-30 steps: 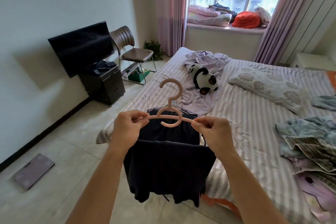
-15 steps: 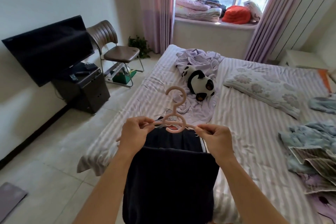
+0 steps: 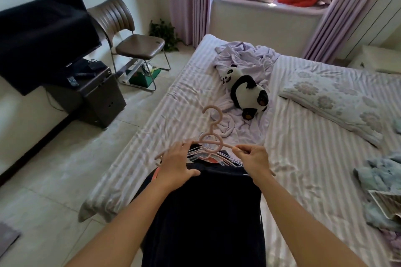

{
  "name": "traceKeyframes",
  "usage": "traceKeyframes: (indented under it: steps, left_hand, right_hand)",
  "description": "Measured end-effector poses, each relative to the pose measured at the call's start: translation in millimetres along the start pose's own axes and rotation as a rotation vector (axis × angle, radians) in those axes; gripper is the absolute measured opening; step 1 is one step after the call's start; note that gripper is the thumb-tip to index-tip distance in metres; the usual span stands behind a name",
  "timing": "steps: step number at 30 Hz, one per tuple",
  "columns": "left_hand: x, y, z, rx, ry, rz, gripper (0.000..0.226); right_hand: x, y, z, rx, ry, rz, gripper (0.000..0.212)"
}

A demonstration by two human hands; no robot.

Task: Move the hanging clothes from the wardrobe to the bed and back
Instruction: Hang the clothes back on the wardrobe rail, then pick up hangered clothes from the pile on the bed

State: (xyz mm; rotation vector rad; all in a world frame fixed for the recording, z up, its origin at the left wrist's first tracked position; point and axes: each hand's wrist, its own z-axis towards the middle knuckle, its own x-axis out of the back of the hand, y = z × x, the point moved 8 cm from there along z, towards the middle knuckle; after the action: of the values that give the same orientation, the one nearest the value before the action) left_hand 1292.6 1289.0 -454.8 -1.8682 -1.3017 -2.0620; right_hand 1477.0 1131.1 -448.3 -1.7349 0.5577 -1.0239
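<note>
since the earlier frame both hands have come lower and nearer the bed [image 3: 173, 119], and the left hand [image 3: 176, 166] has let go of the hanger arm, now lying flatter with fingers spread over the dark clothes [image 3: 208, 212] and the bunched hangers. right hand [image 3: 253, 158] pinches the right arm of the pink hanger [image 3: 211, 134] between thumb and fingers. hanger hook points up and away, over the striped sheet. dark clothes hang down from the hangers at the near bed edge, between the two forearms, lower part out of frame. panda plush [image 3: 247, 91] lies on a crumpled lilac sheet [image 3: 245, 58] beyond the hanger, flowered pillow [image 3: 334, 97] to the right, blue clothes [image 3: 382, 175] at the right edge. tv [image 3: 41, 37], dark cabinet [image 3: 97, 97] and brown chair [image 3: 130, 39] stand at left.
</note>
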Motion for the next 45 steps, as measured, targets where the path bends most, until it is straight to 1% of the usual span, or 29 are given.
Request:
traceKeyframes:
  steps: [2, 5, 8, 11, 15, 18, 21, 22, 23, 25, 27, 29, 31, 34, 36, 39, 42, 45]
  left_hand:
    - [-24, -19, 22, 0.070, -0.066, 0.083, 0.110]
    - [-54, -45, 55, 0.138, -0.136, 0.147, 0.114]
    - [-86, -65, 84, 0.179, -0.198, 0.189, 0.117]
    - [-122, -82, 106, 0.202, -0.279, 0.201, 0.121]
    - [-161, -106, 121, 0.225, -0.334, 0.242, 0.118]
    - [-185, -122, 124, 0.241, -0.368, 0.269, 0.112]
    - [-202, -134, 128, 0.258, -0.397, 0.277, 0.110]
    - [-206, -138, 129, 0.264, -0.404, 0.267, 0.111]
    - [-209, -141, 129, 0.268, -0.416, 0.257, 0.110]
    - [-215, -146, 129, 0.285, -0.440, 0.238, 0.107]
    - [-220, -149, 127, 0.307, -0.460, 0.243, 0.102]
    - [-224, -149, 127, 0.320, -0.479, 0.260, 0.098]
    - [-228, -149, 128, 0.330, -0.503, 0.265, 0.096]
    - [-228, -149, 129, 0.326, -0.525, 0.266, 0.096]
    - [-224, -148, 127, 0.310, -0.512, 0.259, 0.096]
    - [-212, -142, 123, 0.289, -0.487, 0.245, 0.097]
    - [-191, -125, 119, 0.240, -0.464, 0.233, 0.098]
    - [-157, -100, 114, 0.139, -0.386, 0.144, 0.095]
  right_hand:
    - [-19, 16, 28, -0.015, -0.070, -0.050, 0.020]
    - [-45, 44, 71, -0.034, -0.149, -0.108, 0.013]
    - [-66, 76, 110, -0.049, -0.179, -0.169, 0.008]
    - [-80, 115, 138, -0.129, -0.169, -0.169, 0.005]
    - [-92, 164, 161, -0.220, -0.132, -0.184, 0.007]
    - [-104, 185, 173, -0.211, -0.142, -0.255, 0.009]
    - [-114, 199, 175, -0.181, -0.181, -0.361, 0.011]
    - [-116, 203, 173, -0.150, -0.202, -0.400, 0.015]
    - [-118, 205, 169, -0.110, -0.222, -0.461, 0.027]
    - [-120, 210, 158, -0.030, -0.260, -0.591, 0.059]
    - [-120, 218, 145, 0.011, -0.307, -0.660, 0.084]
    - [-121, 231, 129, 0.012, -0.400, -0.748, 0.103]
    - [-120, 245, 117, 0.030, -0.479, -0.862, 0.113]
    - [-118, 249, 113, 0.056, -0.491, -0.954, 0.112]
    - [-119, 243, 114, 0.042, -0.474, -0.972, 0.110]
    - [-124, 229, 115, 0.027, -0.496, -1.023, 0.108]
    - [-124, 202, 112, 0.019, -0.532, -1.006, 0.097]
    - [-121, 162, 98, 0.056, -0.556, -0.923, 0.083]
